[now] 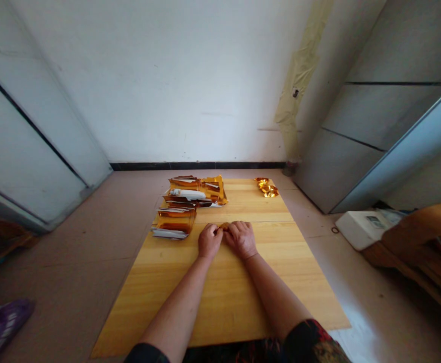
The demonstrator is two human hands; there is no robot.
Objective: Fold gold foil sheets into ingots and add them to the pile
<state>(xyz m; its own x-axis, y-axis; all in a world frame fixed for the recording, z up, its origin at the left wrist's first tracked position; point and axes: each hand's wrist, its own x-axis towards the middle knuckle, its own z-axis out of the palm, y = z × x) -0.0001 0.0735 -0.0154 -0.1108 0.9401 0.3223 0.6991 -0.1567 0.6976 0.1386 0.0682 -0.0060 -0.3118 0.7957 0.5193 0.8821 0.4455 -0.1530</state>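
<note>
Over the middle of the wooden table, my left hand point(209, 242) and my right hand point(242, 239) are close together with fingers curled. Between their fingertips is a small golden-brown piece of foil paper point(224, 227), mostly covered by the fingers; its shape cannot be made out. Left of my left hand lies a stack of shiny gold foil sheets point(177, 222) with pale edges. Just behind it are further gold sheets point(195, 189) in an uneven pile. Toward the far right corner sit crumpled or folded gold foil pieces point(269, 191), apart from both hands.
The pale wooden tabletop point(160, 297) stands before a white wall point(190, 91). A grey cabinet point(371, 101) rises at the right. Beyond the table's right side are a white box point(362, 227) and wooden furniture point(401, 252). A purple bag point(4, 325) lies on the floor, lower left.
</note>
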